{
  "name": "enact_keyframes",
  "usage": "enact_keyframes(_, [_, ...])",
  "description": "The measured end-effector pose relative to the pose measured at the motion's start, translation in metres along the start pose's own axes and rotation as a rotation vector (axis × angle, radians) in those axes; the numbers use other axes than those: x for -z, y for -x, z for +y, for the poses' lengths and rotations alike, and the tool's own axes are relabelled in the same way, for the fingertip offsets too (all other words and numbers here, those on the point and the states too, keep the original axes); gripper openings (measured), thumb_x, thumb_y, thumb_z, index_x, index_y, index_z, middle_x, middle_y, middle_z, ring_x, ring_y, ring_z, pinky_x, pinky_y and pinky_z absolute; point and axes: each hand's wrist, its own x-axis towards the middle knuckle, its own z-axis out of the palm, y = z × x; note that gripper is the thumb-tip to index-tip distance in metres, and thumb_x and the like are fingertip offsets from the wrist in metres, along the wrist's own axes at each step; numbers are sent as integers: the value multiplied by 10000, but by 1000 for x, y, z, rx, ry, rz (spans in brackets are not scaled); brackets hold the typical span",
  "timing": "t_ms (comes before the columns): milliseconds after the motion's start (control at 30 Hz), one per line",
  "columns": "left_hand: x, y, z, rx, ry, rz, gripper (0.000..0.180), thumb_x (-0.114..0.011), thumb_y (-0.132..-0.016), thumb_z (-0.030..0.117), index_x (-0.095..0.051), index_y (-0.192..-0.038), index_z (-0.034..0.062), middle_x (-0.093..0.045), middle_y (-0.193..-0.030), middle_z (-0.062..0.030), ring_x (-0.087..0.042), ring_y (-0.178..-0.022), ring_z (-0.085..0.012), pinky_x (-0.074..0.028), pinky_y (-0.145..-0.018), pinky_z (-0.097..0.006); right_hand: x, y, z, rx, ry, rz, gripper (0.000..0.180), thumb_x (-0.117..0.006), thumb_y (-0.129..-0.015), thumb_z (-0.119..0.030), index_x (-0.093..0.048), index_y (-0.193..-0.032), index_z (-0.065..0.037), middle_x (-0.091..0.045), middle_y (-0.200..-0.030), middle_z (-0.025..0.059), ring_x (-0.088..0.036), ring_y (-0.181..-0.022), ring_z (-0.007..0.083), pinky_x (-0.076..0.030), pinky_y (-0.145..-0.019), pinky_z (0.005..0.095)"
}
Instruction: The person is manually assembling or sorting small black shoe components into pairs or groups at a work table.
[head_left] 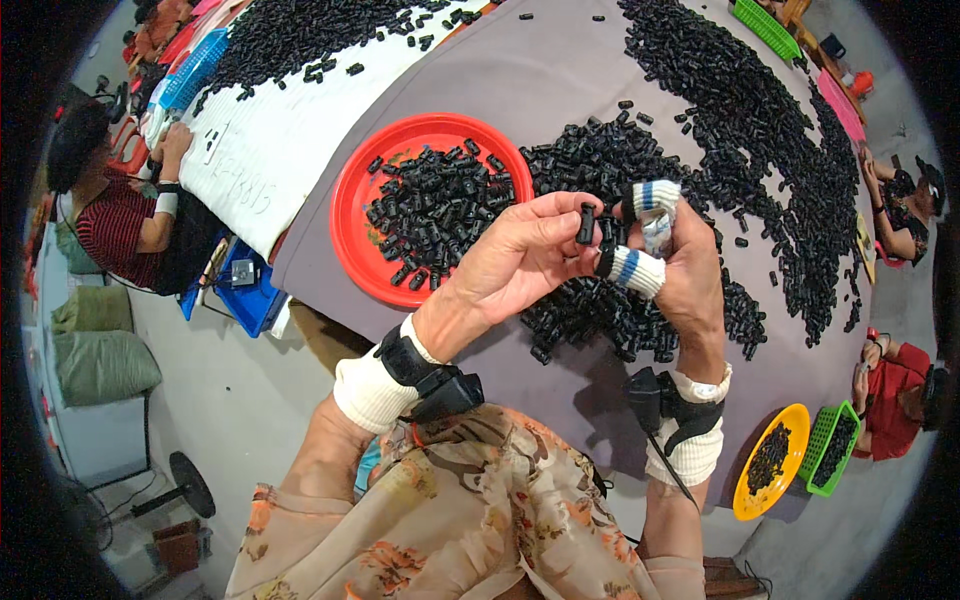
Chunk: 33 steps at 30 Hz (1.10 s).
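Between the thumb and fingers of my left hand (505, 255) stands a small black cylindrical plastic part (586, 224), held upright. My right hand (693, 280) is close beside it, fingers curled in toward the left fingertips. White finger sleeves (640, 272) with blue stripes and black ends cover its thumb and a finger; what they pinch is too small to make out. Below and behind both hands spreads a heap of similar black parts (590, 310). Left of them, a round red tray (345, 235) holds many more of these parts.
A grey cloth (400, 95) covers the table, with a long bank of black parts (760, 170) at right. A yellow plate (797, 420) and green basket (820, 450) stand near the right edge. People sit at left (125, 225) and right (895, 400).
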Motion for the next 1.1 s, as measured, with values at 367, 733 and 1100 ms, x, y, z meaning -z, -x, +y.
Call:
enact_keyframes(367, [-2, -2, -2, -4, -12, -7, 234, -544, -859, 133, -517, -1078, 52, -574, -888, -25, -550, -822, -107, -459, -731, -267, -3, -5, -6, 6, 97, -108, 426, -782, -604, -276, -510, -802, -13, -498, -625, 15, -433, -557, 99, -378, -507, 264])
enact_keyframes(733, [6, 0, -4, -4, 113, -28, 252, -535, -856, 107, -495, -1094, 35, -577, -902, -43, -557, -859, -138, -453, -784, -286, -6, -9, -10, 48, 217, -133, 408, -767, -609, -285, -497, -736, -7, -496, -584, 68, -451, -508, 185, -386, -498, 307])
enact_keyframes(1100, [2, -3, -7, -28, 10, -22, 257, -557, -843, 106, -494, -1084, 45, -570, -925, -32, -562, -859, -135, -461, -775, -284, -6, -2, -14, 78, 17, -89, 392, -726, -631, -102, -561, -980, -29, -566, -678, -4, -481, -567, 58, -401, -518, 201])
